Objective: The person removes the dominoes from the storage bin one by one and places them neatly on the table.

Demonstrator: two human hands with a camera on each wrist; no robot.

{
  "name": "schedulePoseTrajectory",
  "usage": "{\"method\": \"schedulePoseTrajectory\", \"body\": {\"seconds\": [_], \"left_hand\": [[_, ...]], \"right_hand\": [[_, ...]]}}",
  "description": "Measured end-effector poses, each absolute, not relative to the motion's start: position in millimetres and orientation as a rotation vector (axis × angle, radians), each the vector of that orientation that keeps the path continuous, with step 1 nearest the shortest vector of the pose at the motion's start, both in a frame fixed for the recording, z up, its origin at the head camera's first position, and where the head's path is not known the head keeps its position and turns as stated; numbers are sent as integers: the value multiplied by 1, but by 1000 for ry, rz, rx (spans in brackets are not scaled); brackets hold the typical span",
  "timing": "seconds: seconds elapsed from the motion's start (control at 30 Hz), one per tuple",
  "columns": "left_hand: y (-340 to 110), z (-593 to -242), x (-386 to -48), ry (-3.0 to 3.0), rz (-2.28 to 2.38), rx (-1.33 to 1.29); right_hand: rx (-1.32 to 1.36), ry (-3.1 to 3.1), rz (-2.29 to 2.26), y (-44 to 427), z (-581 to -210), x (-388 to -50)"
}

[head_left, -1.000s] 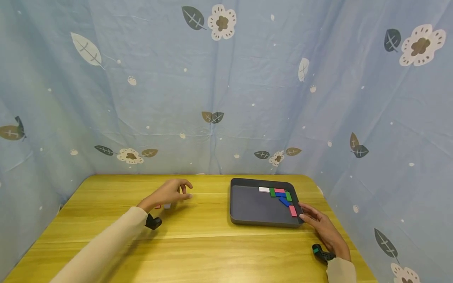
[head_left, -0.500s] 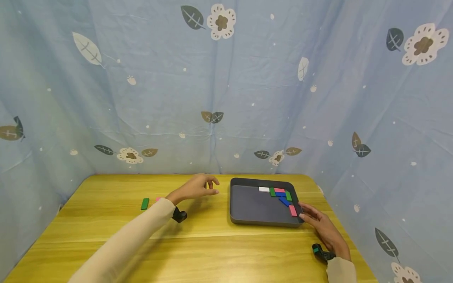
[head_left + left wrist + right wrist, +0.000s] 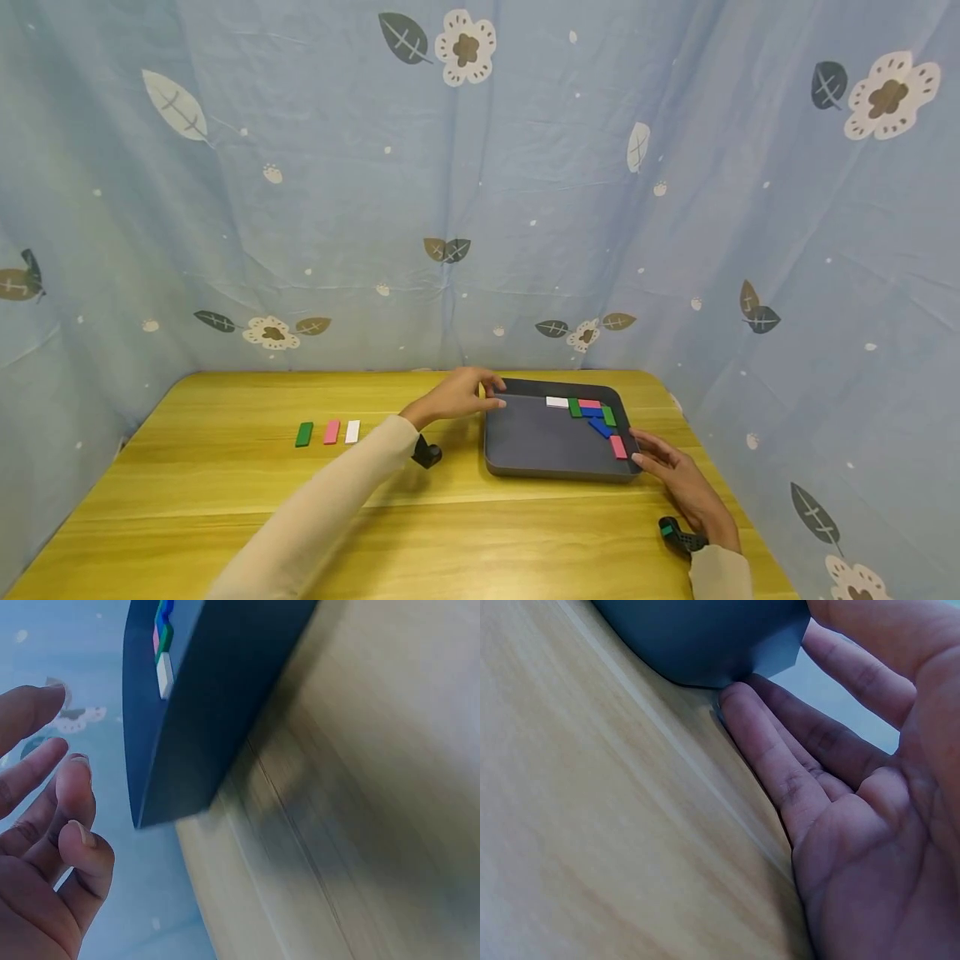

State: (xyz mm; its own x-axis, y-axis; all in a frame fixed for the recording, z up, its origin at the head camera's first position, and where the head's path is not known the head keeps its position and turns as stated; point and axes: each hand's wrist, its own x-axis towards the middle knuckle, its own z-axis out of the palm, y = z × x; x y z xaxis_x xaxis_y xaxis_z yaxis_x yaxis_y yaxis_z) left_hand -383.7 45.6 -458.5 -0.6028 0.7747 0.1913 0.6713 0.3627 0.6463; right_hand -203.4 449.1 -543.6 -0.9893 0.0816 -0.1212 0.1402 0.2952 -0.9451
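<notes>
A dark grey tray [image 3: 555, 475] holds several small blocks toward its right side: a white one [image 3: 557, 402], and green, pink and blue ones. My left hand [image 3: 455, 395] hovers at the tray's back left corner, fingers loosely bent. In the left wrist view, that hand [image 3: 45, 847] has nothing between its fingers and is apart from the tray [image 3: 214, 712]. At the tray's right side, my right hand [image 3: 686, 487] touches the rim with thumb and fingertips. The right wrist view has the fingers [image 3: 769, 750] fairly straight against the tray's outer wall [image 3: 705, 641].
On the left of the wooden table [image 3: 480, 542] lie a green block [image 3: 303, 434], a pink block [image 3: 332, 432] and a white block [image 3: 352, 432] in a row. A patterned blue curtain [image 3: 360, 192] hangs behind the table and at its sides.
My left hand has moved right, from near the loose blocks to the tray's left edge, uncovering the pink and white blocks. My right hand has stayed at the tray.
</notes>
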Motion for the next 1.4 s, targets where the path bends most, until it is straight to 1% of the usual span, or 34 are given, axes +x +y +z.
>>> {"method": "schedulePoseTrajectory", "body": {"seconds": [0.17, 0.4, 0.77, 0.97, 1.4], "left_hand": [[73, -461, -381, 2458, 1067, 1337], [111, -467, -372, 2431, 1049, 1290], [160, -475, -355, 2342, 1074, 1271], [182, -480, -345, 2310, 1066, 1290], [221, -499, -324, 2306, 1063, 1247]], "right_hand": [[221, 2486, -1838, 451, -546, -202], [229, 2492, -1822, 453, -544, -200], [198, 2503, -1826, 453, -542, -202], [200, 2507, -1826, 452, -541, -202], [165, 2467, -1876, 449, -544, -201]]}}
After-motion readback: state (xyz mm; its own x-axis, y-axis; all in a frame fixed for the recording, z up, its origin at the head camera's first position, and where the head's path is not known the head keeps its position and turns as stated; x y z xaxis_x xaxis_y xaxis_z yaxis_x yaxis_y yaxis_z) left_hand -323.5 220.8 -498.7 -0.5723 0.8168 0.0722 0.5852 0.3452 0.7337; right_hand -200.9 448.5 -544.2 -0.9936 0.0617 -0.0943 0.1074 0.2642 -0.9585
